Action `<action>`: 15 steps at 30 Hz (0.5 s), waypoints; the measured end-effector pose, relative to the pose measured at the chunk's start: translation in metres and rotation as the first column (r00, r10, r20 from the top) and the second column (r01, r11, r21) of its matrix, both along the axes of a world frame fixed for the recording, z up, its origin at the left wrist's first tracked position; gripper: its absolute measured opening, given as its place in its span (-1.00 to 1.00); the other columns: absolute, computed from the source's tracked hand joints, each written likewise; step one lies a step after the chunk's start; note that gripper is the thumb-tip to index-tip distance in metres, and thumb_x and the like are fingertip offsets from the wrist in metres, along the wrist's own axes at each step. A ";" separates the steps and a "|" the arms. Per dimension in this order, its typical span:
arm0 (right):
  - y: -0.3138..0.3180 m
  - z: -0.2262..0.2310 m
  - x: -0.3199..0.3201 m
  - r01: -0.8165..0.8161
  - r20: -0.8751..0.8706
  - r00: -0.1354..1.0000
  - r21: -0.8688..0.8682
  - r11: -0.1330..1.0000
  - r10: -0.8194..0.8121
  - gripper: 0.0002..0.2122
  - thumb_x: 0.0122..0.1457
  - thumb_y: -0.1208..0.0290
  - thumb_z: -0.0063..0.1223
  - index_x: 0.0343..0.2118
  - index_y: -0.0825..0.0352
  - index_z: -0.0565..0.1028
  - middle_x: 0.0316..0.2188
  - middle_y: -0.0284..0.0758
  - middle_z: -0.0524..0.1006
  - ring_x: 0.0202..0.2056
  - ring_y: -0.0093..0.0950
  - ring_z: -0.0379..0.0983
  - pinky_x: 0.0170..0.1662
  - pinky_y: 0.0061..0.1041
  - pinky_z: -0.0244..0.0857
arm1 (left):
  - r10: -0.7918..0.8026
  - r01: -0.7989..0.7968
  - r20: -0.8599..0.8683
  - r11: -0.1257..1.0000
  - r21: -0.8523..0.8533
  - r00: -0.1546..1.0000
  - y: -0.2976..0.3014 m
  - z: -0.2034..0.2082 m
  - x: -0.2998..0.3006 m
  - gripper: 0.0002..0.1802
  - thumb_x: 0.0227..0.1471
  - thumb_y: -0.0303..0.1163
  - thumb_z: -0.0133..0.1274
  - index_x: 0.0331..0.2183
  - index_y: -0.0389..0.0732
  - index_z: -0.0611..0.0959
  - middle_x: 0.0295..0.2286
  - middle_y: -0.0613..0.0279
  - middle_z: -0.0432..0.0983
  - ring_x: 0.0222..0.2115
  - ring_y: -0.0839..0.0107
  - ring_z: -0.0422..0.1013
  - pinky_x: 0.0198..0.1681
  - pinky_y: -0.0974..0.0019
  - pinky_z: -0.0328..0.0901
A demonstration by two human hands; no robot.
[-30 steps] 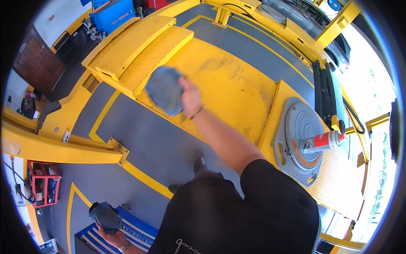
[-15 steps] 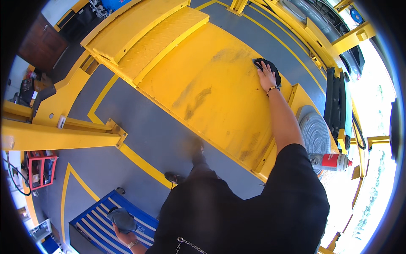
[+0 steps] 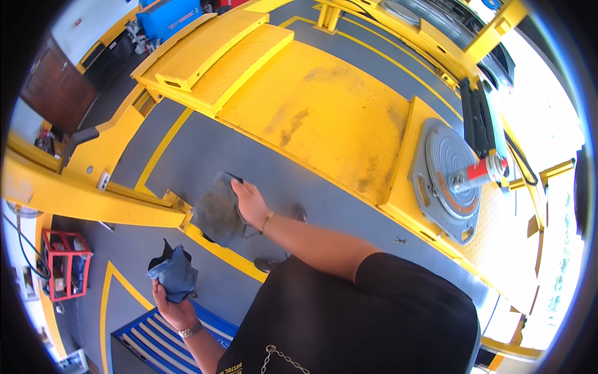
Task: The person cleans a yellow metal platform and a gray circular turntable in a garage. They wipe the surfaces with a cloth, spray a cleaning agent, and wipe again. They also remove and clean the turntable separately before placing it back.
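My right hand [image 3: 252, 206] grips a dirty grey rag [image 3: 218, 209] by its edge, held over the floor in front of me. My left hand [image 3: 174, 310], lower and further left, is closed around a crumpled blue-grey cloth [image 3: 173, 275] with a black part sticking up from it. Beyond both hands stretches a yellow lift platform [image 3: 349, 124], marked with dark smudges near its middle and toward its right end. Neither hand touches it. A red and silver spray can [image 3: 476, 173] appears to stand on the round grey turntable plate [image 3: 439, 146] at the right.
A yellow beam [image 3: 93, 196] comes in from the left, with a red tool cart [image 3: 66, 265] below it. Under my left arm lies a blue, white-striped surface [image 3: 156, 336]. A small dark object [image 3: 400, 240] sits on the grey floor near the platform edge.
My right hand has left the platform's far right surface and swung back toward me and leftward with the rag. My left hand has risen with its cloth. The view has shifted.
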State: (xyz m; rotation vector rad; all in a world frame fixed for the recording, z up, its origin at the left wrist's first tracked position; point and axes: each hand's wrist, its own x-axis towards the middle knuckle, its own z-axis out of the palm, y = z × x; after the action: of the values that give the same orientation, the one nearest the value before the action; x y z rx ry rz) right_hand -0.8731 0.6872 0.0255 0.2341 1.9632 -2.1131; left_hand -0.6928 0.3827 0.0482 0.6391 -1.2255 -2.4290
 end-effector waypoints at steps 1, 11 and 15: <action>0.003 0.001 -0.011 0.063 -0.074 0.995 -0.052 0.997 -0.066 -0.57 0.38 0.13 -0.19 -0.04 0.48 0.46 -0.03 0.01 0.51 0.03 -0.18 0.40 0.13 -0.32 0.21 | -0.068 0.066 -0.042 0.997 -0.041 0.997 0.001 0.010 0.001 -0.61 0.22 -0.34 -0.04 0.06 -0.21 0.55 0.01 0.08 0.48 0.03 0.13 0.42 0.14 -0.02 0.30; 0.332 0.091 -0.087 0.796 -0.560 0.604 0.386 0.466 -0.567 -0.47 0.33 -0.04 -0.19 -0.29 0.48 0.54 -0.29 0.09 0.56 -0.24 -0.08 0.49 -0.16 -0.15 0.28 | -0.015 0.037 0.147 0.988 -0.148 0.989 -0.032 -0.020 0.059 -0.56 0.19 -0.38 -0.05 0.08 -0.27 0.53 0.01 0.08 0.47 0.03 0.18 0.41 0.09 0.12 0.34; 0.533 0.085 -0.111 0.625 -0.674 0.735 0.717 -0.309 -0.078 -0.72 0.28 0.47 -0.27 -0.03 0.44 0.40 -0.34 0.11 0.55 -0.24 0.04 0.53 -0.30 -0.07 0.42 | 0.084 -0.040 0.291 0.987 -0.156 0.953 -0.032 -0.053 0.101 -0.53 0.15 -0.36 -0.04 0.09 -0.26 0.53 0.04 0.08 0.44 0.06 0.17 0.39 0.10 0.10 0.32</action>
State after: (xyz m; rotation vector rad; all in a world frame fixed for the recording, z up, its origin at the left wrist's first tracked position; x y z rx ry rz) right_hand -0.9844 1.2198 0.1109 0.8819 3.7338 0.1786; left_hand -0.5918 0.3502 -0.0050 1.0097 -1.4601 -2.2204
